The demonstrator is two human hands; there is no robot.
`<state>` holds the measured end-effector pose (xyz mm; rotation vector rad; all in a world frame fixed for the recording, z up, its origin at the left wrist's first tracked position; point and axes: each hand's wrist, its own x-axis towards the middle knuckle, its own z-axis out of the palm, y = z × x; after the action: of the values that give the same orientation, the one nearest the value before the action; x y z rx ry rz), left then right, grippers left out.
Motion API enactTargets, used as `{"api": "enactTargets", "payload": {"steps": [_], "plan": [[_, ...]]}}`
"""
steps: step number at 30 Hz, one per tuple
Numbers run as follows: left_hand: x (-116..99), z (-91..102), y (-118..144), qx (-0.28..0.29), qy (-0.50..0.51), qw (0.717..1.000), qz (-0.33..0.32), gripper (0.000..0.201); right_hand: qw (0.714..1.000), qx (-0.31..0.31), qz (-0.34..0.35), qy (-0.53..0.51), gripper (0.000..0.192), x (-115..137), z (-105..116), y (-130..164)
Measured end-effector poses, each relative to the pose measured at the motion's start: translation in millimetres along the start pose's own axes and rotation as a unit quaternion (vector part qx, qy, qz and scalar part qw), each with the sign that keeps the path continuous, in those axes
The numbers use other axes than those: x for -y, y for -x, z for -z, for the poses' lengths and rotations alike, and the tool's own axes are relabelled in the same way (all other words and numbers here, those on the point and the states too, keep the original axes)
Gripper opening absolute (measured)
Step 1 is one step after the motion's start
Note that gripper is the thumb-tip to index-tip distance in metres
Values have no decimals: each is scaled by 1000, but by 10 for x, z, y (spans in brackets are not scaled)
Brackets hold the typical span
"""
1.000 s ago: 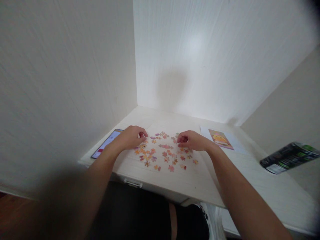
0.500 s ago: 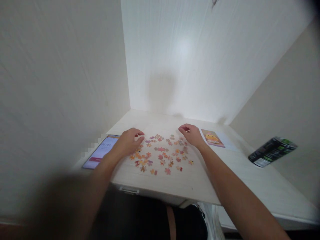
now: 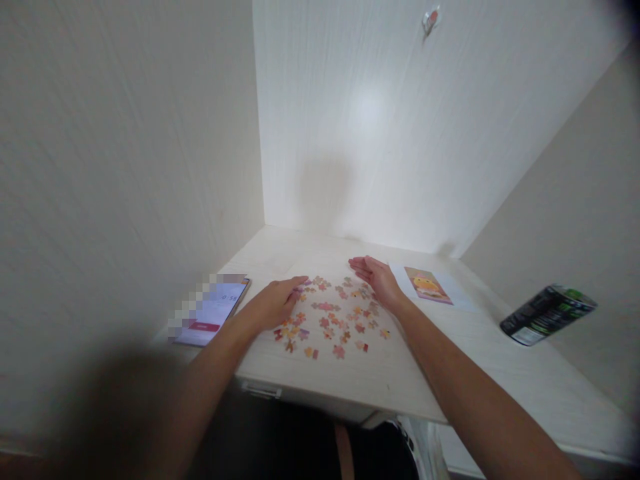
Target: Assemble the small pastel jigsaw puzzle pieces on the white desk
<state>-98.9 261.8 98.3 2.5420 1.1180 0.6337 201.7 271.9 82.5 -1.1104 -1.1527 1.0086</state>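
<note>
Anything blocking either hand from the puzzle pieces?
Nothing visible. The left hand and right hand flank the puzzle pieces directly. The printed picture and dark can sit beyond the right hand; the phone lies left of the left hand.

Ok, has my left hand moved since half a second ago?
Yes. Judged against the desk's back left corner, your left hand has shifted to the right, toward the pink strip of puzzle pieces.
</note>
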Motion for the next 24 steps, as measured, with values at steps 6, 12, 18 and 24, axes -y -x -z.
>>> {"api": "enactTargets", "payload": {"steps": [6,12,18,24], "plan": [[15,3,-25,-29,10,999,16,42,994,60,-62,-62,39,77,-113,90],[69,-28,-53,-49,24,998,24,40,991,80,-99,-37,41,166,-157,156],[1,-68,-19,-31,6,999,-17,46,996,52,-67,-21,44,142,-144,123],[-26,-70,-28,-25,-21,999,-28,37,999,-16,-25,26,51,116,-18,28]]}}
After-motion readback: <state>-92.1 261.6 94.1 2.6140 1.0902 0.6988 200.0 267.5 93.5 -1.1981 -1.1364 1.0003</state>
